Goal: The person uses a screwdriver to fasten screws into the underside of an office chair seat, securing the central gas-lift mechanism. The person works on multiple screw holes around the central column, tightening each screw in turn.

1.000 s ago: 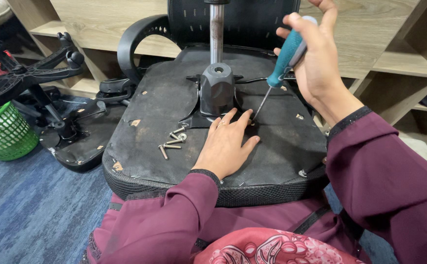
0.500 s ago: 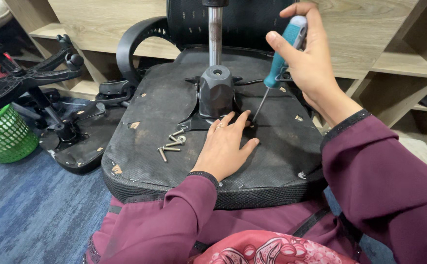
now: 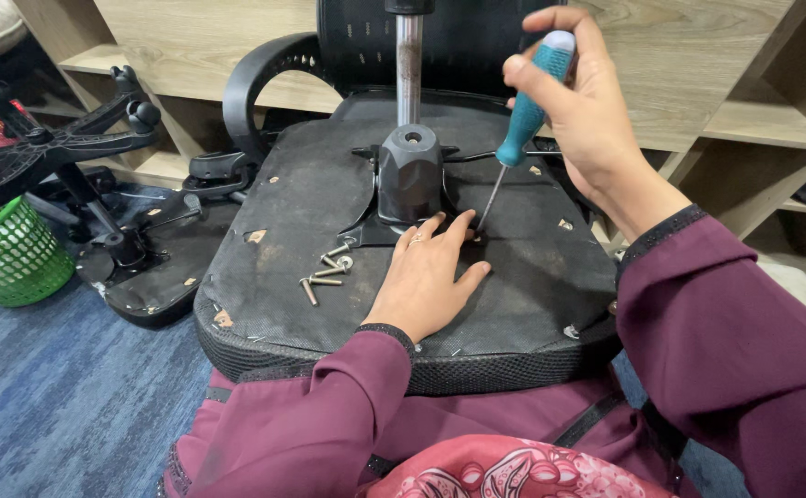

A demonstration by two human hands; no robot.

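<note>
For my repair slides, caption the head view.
Right hand drives a screwdriver into an upturned chair seat; left hand steadies it.

Two hands: left hand (image 3: 426, 281) and right hand (image 3: 580, 111). One screwdriver (image 3: 525, 118) with a teal handle. One upturned chair seat (image 3: 311, 212), with one black mechanism block (image 3: 410, 177) and one metal post (image 3: 408, 69). About four loose screws (image 3: 325, 274) in a small cluster; exact number hard to tell. One green basket (image 3: 6, 258). One black star-shaped chair base (image 3: 57, 148).
</note>
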